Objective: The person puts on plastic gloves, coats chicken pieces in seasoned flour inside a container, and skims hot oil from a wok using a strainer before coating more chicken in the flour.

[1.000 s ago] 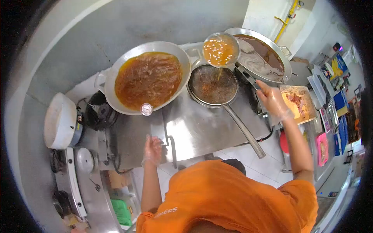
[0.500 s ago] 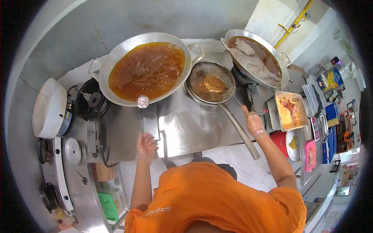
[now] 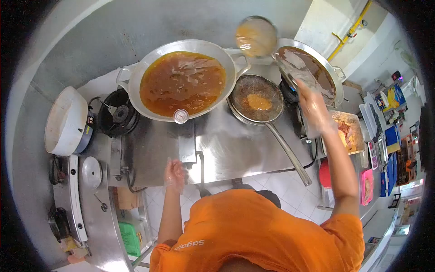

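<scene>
My right hand [image 3: 315,109], in a clear plastic glove and blurred by motion, grips the handle of a round skimmer [image 3: 256,36]. The skimmer's blurred head is raised at the back, between two large pans. Below and left of that hand, a long-handled mesh strainer [image 3: 244,88] rests on a metal vessel, with a brown clump [image 3: 259,102] in its mesh. My left hand [image 3: 174,174], also gloved, is held over the counter's front edge with loosely bent fingers and holds nothing. The left pan [image 3: 136,97] contains amber-brown oil, and a dial thermometer [image 3: 181,116] sits at its rim.
The right pan [image 3: 337,88] holds brown liquid with pale foam. Beyond my right arm is a tray [image 3: 360,131] of yellow powder and meat pieces. A white basin [image 3: 65,122], a burner [image 3: 120,113], a lid [image 3: 92,172] and scissors [image 3: 103,206] are on the left.
My right hand has lifted the skimmer out of the strainer, up and away toward the back. A brown clump stays in the mesh. The view has shifted slightly, and my left-hand fingers are more bent.
</scene>
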A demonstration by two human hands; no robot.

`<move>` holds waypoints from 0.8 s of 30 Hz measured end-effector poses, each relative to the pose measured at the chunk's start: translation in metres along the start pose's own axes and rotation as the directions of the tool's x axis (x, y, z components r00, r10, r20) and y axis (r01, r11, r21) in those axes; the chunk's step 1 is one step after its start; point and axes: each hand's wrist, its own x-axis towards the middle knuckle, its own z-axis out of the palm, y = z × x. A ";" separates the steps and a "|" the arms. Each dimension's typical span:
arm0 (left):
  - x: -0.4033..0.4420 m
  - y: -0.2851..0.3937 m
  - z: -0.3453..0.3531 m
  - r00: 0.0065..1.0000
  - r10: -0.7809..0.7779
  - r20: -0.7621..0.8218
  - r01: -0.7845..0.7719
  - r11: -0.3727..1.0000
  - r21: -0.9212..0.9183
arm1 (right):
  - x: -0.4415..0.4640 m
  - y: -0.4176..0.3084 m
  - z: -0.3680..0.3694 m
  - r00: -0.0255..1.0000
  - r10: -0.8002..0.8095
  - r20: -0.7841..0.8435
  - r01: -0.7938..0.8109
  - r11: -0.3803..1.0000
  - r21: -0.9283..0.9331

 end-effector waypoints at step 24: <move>-0.070 0.024 -0.094 0.951 0.157 -0.266 -0.209 0.961 -0.180 | 0.151 -0.203 0.207 0.472 -0.457 0.754 0.507 0.840 0.192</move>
